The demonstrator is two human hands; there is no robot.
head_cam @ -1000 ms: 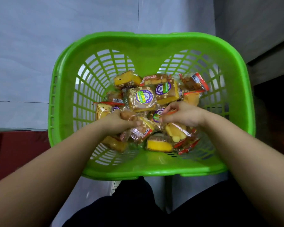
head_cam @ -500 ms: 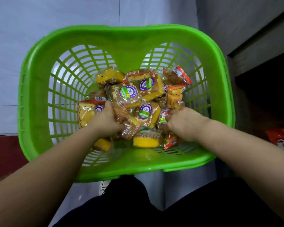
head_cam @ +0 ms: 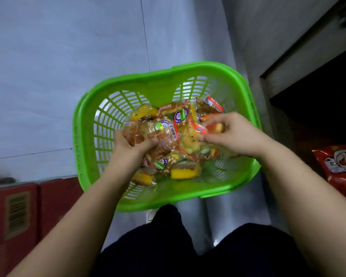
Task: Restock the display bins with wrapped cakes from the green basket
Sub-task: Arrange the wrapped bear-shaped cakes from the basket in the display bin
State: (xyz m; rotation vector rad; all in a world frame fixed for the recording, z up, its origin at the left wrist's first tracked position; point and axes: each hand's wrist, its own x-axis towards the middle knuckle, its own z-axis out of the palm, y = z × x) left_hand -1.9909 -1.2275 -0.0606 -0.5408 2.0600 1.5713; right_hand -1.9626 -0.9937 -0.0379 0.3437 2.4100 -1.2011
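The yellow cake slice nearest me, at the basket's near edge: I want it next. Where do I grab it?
Pinch the yellow cake slice across its long sides, from above: it lies flat and uncovered, with bare green basket floor to its right.

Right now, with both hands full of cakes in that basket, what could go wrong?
1. The left hand grips several slippery wrapped cakes at once; one could slide out as it lifts.
2. The right hand pinches a cake by its thin wrapper, which might tear or let go.
3. Squeezing could squash the soft cakes.
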